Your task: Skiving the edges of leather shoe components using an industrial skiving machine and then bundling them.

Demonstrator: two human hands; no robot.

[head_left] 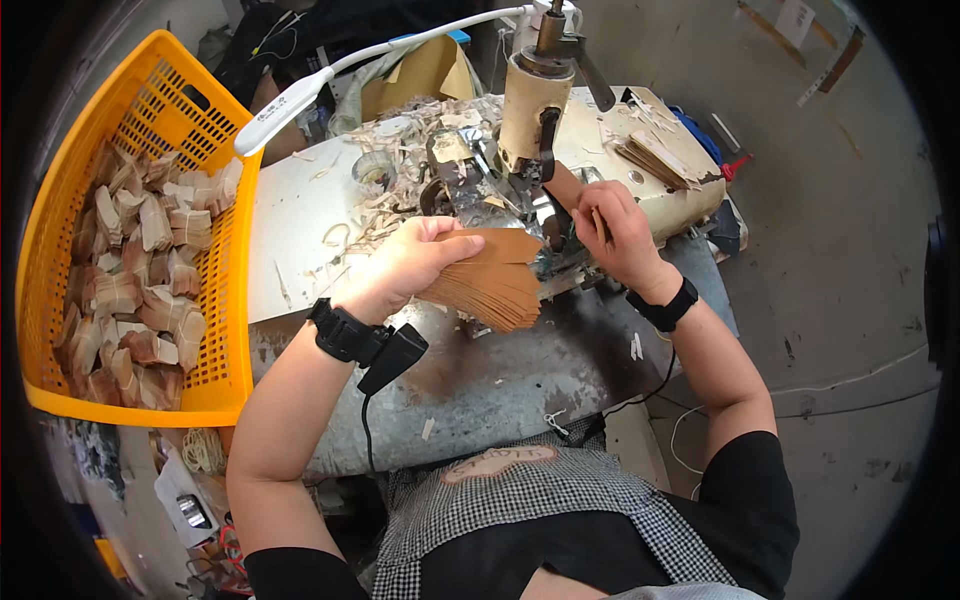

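My left hand [425,258] grips a fanned stack of brown leather pieces [490,285], its thumb lying across the top one. The stack sits just in front of a cream-coloured machine head [528,105]. At the right of that head, my right hand [622,232] is closed on a brown leather piece [565,186], which reaches up to the machine's working point. Part of the fingertips' hold is hidden behind the fingers. Thin pale trimmings [400,200] lie scattered round the machine.
A yellow crate [245,340] at the left holds several bundles of pale, cut pieces [155,222]. A white lamp [285,112] arches over the bench. Another stack of strips [655,160] lies on the machine bed at the right. The metal table edge [420,440] runs before me.
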